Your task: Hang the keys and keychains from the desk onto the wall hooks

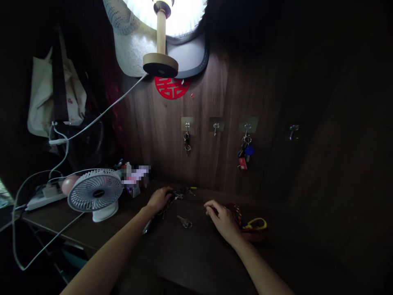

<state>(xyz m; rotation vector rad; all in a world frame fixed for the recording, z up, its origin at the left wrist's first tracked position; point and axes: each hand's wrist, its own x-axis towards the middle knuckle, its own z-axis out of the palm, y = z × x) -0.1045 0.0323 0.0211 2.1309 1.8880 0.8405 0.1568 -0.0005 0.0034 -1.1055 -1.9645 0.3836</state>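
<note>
Dark wooden desk [190,262] below a panelled wall [147,135], fan [95,190] at left, a pixelated pile [135,177] behind. Left hand [159,199] curls over keys [179,196], grip unclear; right hand [221,219], half-open, empty, rests near a lanyard [253,224]. A loose key [184,222] lies between.

- A bunch of metal keys [178,196], partly hidden, lies at the desk's far side, left of centre.
- A loose silver key [184,222] lies flat, nearer.
- A red-and-yellow braided lanyard [253,224] lies coiled to the right.

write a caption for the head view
Left hand on a key bunch, right hand near a loose key and braided lanyard on a dark desk
</note>
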